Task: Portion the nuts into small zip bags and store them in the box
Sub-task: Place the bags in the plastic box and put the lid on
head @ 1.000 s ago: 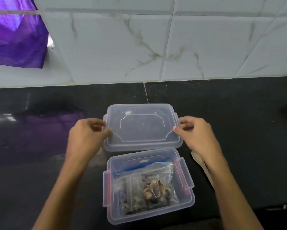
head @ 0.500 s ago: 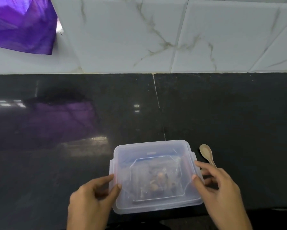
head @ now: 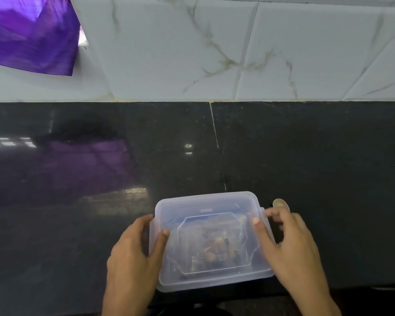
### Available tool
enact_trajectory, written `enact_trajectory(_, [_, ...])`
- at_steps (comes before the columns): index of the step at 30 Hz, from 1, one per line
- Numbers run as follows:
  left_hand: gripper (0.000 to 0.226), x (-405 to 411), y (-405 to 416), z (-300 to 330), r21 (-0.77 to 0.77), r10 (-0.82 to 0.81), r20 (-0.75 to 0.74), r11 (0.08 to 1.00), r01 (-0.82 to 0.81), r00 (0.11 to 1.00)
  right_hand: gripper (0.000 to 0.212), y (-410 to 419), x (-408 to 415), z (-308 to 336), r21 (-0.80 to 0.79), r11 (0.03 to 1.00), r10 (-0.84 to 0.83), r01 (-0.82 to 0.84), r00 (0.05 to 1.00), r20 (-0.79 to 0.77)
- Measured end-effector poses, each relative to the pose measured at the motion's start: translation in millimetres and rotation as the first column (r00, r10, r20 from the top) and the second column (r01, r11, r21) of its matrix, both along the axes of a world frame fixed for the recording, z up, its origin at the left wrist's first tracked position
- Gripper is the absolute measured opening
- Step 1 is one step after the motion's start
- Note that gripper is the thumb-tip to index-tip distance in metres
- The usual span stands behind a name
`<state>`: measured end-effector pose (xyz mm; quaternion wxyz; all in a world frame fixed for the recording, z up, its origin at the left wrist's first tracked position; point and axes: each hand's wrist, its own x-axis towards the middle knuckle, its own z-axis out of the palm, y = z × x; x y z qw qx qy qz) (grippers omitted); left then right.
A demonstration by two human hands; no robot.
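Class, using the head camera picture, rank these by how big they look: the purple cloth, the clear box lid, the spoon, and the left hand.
1. Purple cloth, though the frame cuts it off.
2. Clear box lid.
3. Left hand; nearness to the camera enlarges it.
4. Spoon, mostly hidden behind the right hand.

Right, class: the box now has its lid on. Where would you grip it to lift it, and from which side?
Grip the box by its two short ends, coming in from left and right, as the left hand and right hand do. The lid is flat and smooth; the ends probably give the surest hold.
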<state>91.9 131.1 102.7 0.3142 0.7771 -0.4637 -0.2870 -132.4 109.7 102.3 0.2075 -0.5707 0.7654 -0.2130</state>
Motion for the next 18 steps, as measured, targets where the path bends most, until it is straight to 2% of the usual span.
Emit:
enact_trajectory(2, [0.032,-4.2,-11.6,-6.0,-0.015,-0.030,0.030,0.999,0.030,0.999,0.040,-17.6,3.0,-3.9,0.003,1.000,0.011,-0.011,0.999,0.033])
enact_trajectory(4, [0.033,-8.0,-26.1,-11.0,-0.012,-0.044,0.055,0.999,0.045,0.997,0.041,-38.7,8.9,-5.3,0.017,1.000,0.022,-0.023,0.997,0.076])
enact_trajectory(7, [0.041,-11.3,-42.4,-18.1,0.001,-0.054,0.087,0.999,0.054,0.995,0.050,-60.6,17.5,-9.8,0.117,0.993,0.035,-0.036,0.999,0.007])
enact_trajectory(10, [0.037,-12.5,-46.9,-23.0,0.030,-0.085,0.082,0.996,0.082,0.993,0.049,-66.4,20.8,-14.1,0.151,0.989,0.000,-0.011,0.997,0.075])
enact_trajectory(14, [0.036,-13.6,-48.0,-22.9,0.114,-0.051,0.072,0.993,0.043,0.996,0.044,-69.2,19.4,-15.2,0.215,0.976,-0.010,-0.016,0.993,0.118])
enact_trajectory(18, [0.035,-14.7,-48.3,-24.8,0.075,-0.038,0.076,0.997,0.033,0.996,0.033,-71.3,18.7,-17.1,0.207,0.978,-0.050,0.006,0.977,0.208])
